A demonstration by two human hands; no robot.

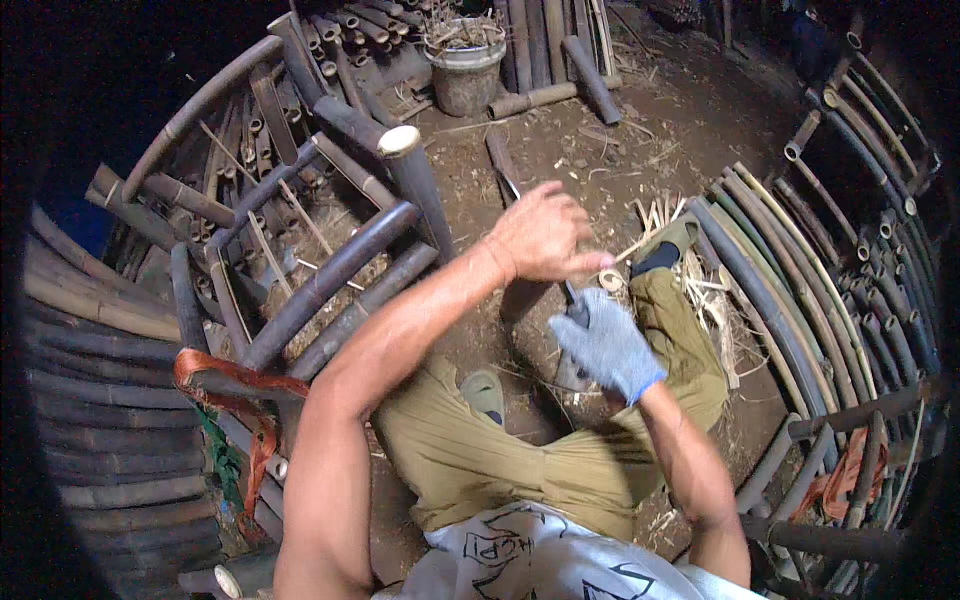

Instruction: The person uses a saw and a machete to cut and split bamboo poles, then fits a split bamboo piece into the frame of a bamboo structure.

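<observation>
My bare left hand (545,235) is in front of me, back upward, with its fingers curled and slightly blurred and its thumb stretched to the right. What lies under its palm is hidden. A dark brown length of bamboo or wood (500,158) shows beyond it, beside a thin bright sliver, and another dark brown piece (522,298) shows below it. My right hand (610,345), in a light blue-grey knitted glove, is closed round a dark-handled tool (572,293), whose far end runs out of sight under my left hand. Both hands are above the floor, between my knees.
A bamboo chair frame (330,275) stands at the left, near stacked dark poles (115,420). Split strips and poles (790,290) lie at the right. A bucket of shavings (467,75) stands at the back. Shavings (715,300) litter the floor beside my right foot.
</observation>
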